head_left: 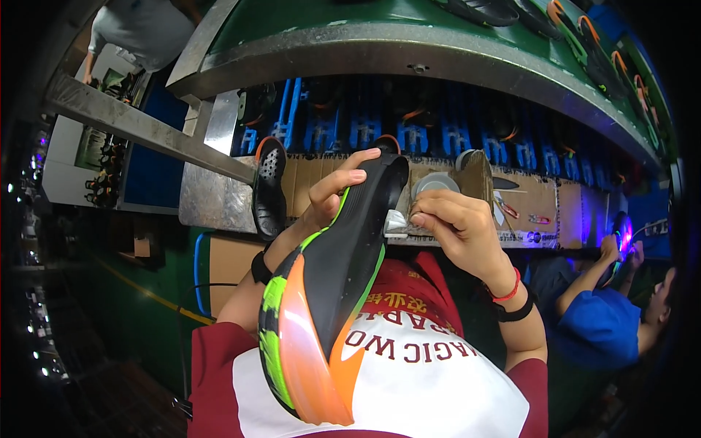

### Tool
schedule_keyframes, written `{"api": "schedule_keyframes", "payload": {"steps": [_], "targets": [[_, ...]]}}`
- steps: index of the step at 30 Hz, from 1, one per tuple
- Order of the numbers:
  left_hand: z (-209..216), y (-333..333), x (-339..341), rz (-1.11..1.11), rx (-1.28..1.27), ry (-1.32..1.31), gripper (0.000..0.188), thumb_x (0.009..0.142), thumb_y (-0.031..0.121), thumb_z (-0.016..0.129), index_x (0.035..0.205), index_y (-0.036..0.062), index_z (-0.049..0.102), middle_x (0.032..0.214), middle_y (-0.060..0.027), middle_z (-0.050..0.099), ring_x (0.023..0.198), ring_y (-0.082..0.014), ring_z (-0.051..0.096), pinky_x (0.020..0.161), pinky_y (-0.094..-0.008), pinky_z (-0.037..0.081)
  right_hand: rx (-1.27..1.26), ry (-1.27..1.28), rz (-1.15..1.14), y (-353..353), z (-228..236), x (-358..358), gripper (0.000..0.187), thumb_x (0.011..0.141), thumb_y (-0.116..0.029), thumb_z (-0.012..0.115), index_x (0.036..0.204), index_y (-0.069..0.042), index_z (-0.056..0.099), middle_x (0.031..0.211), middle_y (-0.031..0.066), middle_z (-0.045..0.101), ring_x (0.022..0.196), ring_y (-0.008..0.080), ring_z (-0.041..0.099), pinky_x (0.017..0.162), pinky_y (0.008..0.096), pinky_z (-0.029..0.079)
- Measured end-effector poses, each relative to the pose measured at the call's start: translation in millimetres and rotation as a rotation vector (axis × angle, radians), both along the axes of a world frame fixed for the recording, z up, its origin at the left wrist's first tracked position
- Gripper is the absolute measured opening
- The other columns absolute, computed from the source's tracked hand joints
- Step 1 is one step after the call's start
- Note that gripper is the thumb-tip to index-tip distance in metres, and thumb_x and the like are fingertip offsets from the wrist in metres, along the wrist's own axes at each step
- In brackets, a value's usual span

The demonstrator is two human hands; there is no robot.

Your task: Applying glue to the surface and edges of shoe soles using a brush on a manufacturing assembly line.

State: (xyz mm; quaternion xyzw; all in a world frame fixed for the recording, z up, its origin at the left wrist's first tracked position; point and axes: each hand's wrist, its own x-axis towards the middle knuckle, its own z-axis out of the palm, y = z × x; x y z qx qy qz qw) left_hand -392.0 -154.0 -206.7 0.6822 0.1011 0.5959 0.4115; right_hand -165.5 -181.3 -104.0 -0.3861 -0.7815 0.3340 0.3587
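Note:
A large shoe sole [328, 255], black with bright green and orange sides, stands tilted in front of my chest. My left hand [332, 191] is closed around its far part, fingers over the edge. My right hand [464, 223] pinches a small crumpled white cloth or tissue [396, 221] against or right beside the sole's right edge; contact is hard to tell. Just behind my right hand sits a round grey-white container [436, 182], partly hidden by the fingers. A black perforated sole [270, 190] leans at the bench's left, and another sole's tip [388, 142] shows beyond my left hand.
Cardboard [537, 201] covers the bench, with a dark blade [505, 184] and red-handled tools [509, 210] on it. Blue racks [365, 131] line the back under a metal-edged green conveyor [307, 22] carrying soles. At right, a blue-sleeved person [599, 321] holds a lit sole.

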Motion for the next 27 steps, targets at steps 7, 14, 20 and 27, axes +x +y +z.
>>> {"api": "schedule_keyframes", "payload": {"steps": [7, 14, 20, 27], "targets": [[6.6, -9.0, -11.9, 0.059, -0.036, 0.185, 0.039, 0.103, 0.022, 0.043, 0.135, 0.0093, 0.026, 0.128, -0.0203, 0.041, 0.123, -0.0463, 0.049, 0.1, -0.0503, 0.046, 0.075, -0.098, -0.037, 2.7, 0.6, -4.9, 0.008, 0.081, -0.003, 0.071, 0.088, 0.0, 0.068, 0.089, 0.0117, 0.068, 0.067, 0.0285, 0.066, 0.058, 0.0327, 0.052], [14.3, -7.4, -15.0, 0.011, -0.114, 0.139, 0.038, 0.104, 0.032, 0.04, 0.132, 0.0077, 0.035, 0.139, -0.0276, 0.039, 0.126, -0.044, 0.047, 0.105, -0.0477, 0.041, 0.063, -0.07, 0.035, 3.8, 2.4, -7.9, 0.01, 0.08, -0.003, 0.071, 0.089, 0.0, 0.068, 0.09, 0.0126, 0.069, 0.067, 0.0283, 0.066, 0.058, 0.032, 0.052], [18.3, -12.9, -18.6, -0.057, -0.263, 0.042, 0.047, 0.103, 0.046, 0.034, 0.129, 0.0071, 0.044, 0.143, -0.0289, 0.039, 0.129, -0.0402, 0.046, 0.108, -0.0461, 0.035, 0.006, -0.021, 0.094, 5.0, 3.7, -8.1, 0.009, 0.081, -0.002, 0.07, 0.09, 0.001, 0.068, 0.091, 0.013, 0.069, 0.069, 0.0279, 0.067, 0.06, 0.0311, 0.052], [7.5, -7.9, -21.6, -0.06, -0.259, -0.013, 0.05, 0.102, 0.048, 0.039, 0.128, 0.0062, 0.047, 0.141, -0.0286, 0.042, 0.128, -0.0382, 0.047, 0.108, -0.0453, 0.035, -0.04, 0.002, 0.121, 6.2, 5.0, -10.9, 0.009, 0.082, -0.002, 0.069, 0.089, 0.002, 0.068, 0.088, 0.0137, 0.069, 0.072, 0.0288, 0.067, 0.063, 0.0319, 0.053]]}}
